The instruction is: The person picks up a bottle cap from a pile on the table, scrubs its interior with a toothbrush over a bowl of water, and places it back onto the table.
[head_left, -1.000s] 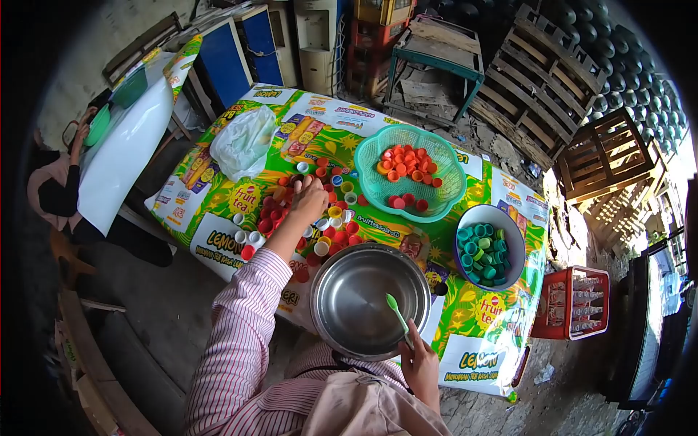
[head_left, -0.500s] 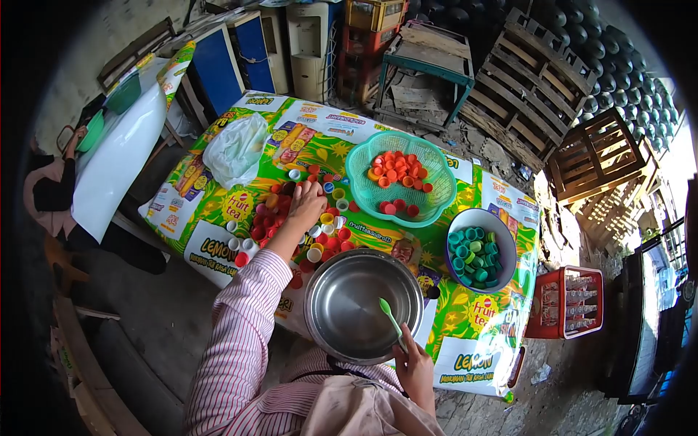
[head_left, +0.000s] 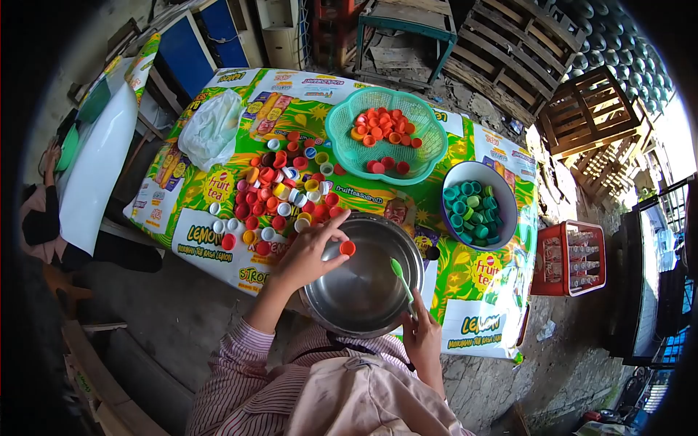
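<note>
My left hand is over the left rim of the steel bowl, with a red cap at its fingertips. A green-handled tool is in my right hand, angled over the bowl's right side. Loose red, white and yellow caps lie in a pile beyond my left hand. Behind the bowl, a turquoise basket holds orange and red caps. Green and teal caps fill a white bowl with a dark blue rim on the right.
A crumpled plastic bag lies at the table's back left. A red crate with bottles stands right of the table. Wooden pallets lean behind. Another person's arm shows at the far left, by a green basin.
My left hand has come from the cap pile to the steel bowl with a red cap. My right hand still holds the green tool. The view has shifted.
</note>
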Available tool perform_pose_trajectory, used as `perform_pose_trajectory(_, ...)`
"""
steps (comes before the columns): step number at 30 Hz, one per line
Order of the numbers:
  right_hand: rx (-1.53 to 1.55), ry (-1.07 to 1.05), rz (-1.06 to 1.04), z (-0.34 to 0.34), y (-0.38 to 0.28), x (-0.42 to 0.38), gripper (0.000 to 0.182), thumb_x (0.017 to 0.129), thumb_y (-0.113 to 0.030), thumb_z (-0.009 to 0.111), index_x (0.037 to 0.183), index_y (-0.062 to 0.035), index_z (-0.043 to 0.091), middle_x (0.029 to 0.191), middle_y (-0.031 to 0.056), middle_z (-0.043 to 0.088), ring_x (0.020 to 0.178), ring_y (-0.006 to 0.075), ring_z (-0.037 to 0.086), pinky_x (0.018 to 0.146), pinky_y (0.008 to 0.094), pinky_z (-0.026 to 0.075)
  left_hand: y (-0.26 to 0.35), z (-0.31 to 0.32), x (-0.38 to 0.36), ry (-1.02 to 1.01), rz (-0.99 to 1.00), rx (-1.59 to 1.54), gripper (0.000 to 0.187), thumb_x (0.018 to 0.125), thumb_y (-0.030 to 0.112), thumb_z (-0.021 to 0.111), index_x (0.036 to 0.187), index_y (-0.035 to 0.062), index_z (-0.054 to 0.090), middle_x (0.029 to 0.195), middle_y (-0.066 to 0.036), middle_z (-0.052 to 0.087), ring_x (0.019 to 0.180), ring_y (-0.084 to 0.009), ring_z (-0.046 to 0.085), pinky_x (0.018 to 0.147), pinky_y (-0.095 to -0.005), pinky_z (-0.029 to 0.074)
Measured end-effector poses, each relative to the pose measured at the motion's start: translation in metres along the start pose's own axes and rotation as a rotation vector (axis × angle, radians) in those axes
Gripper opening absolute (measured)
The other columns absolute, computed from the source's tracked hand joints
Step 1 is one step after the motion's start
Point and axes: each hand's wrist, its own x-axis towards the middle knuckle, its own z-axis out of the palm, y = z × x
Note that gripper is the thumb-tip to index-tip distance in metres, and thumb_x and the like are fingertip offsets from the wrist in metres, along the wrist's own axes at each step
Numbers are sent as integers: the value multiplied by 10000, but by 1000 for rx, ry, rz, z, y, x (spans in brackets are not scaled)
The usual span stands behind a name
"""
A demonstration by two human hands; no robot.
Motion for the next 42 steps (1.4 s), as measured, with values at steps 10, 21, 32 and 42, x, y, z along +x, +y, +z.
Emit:
perform_pose_trajectory(10,-27,49,23,-2,-8,0,502,833,-90,588,1310,-98,432,724,123,592,563,242,595,517,356,455,-9,62,-15,-178,33,262,1038,666,142,728,1448,130,45,836,28,650,838,-169,553,813,-354,350)
perform_pose_trajectory(21,-14,40,19,-2,-11,-2,511,832,-74,583,1317,-107,425,725,129,589,553,242,585,515,360,450,-12,63,-19,-111,-22,150,745,723,111,677,1366,74,303,835,-48,641,812,-211,600,790,-352,418)
perform_pose_trajectory(32,-29,52,-105,-1,-11,2,526,850,-47,515,1351,-140,381,790,147,600,604,316,591,526,403,454,-12,70,-25,-93,-780,-1464,169,925,165,502,1024,45,568,1033,-79,615,961,-190,610,834,-303,504)
perform_pose_trajectory(42,-130,-7,-18,-5,-19,9,501,842,-37,514,1309,-208,461,744,138,599,576,314,574,523,396,450,12,67,-29,-88,-773,-1747,236,932,177,483,1108,46,572,1106,-81,595,1039,-189,575,908,-332,479)
